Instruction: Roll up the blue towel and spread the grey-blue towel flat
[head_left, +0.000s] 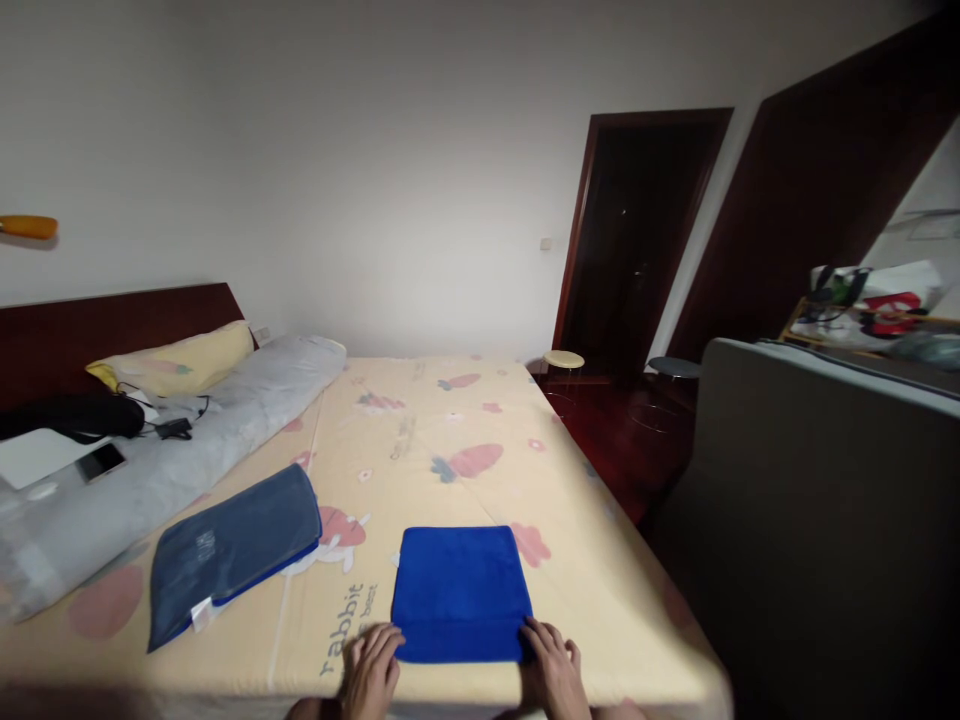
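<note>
A bright blue cloth (pixel 462 588), roughly square and flat, lies near the front edge of the bed. My left hand (pixel 374 664) is at its near left corner, with bent fingers closed on the edge. On the opposite side, the fingers of my right hand (pixel 556 662) grip the near right corner. The undersides of my fingertips are hidden. To the left rests a grey-blue folded item (pixel 238 550) with a blue edge, a white tag and a faint mark on top.
The bed (pixel 420 430) has a cream sheet with carrot and rabbit prints. A rolled grey quilt (pixel 247 400) carries a phone (pixel 101 461) and a black cable. Two stools (pixel 564 359) stand beyond the right edge. A dark panel (pixel 810 520) rises at right.
</note>
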